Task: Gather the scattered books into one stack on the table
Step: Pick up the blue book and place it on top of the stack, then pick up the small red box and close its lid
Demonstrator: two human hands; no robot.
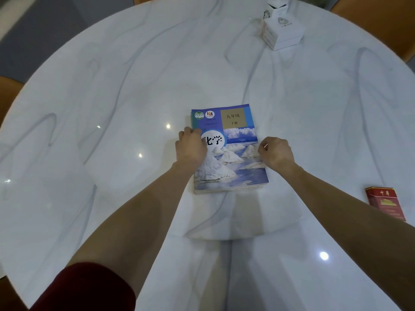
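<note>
Likely a home dining room: a large round white marble-patterned table ringed by orange-brown chair backs, with a white tissue box and red cigarette pack on it.

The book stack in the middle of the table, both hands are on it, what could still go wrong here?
The stack of books has lower edges peeking out unevenly at its near end, so squaring it with the left hand and right hand might skew the top book. The glossy table may let the whole pile slide. A wide right-arm sweep could knock the red packet.
</note>
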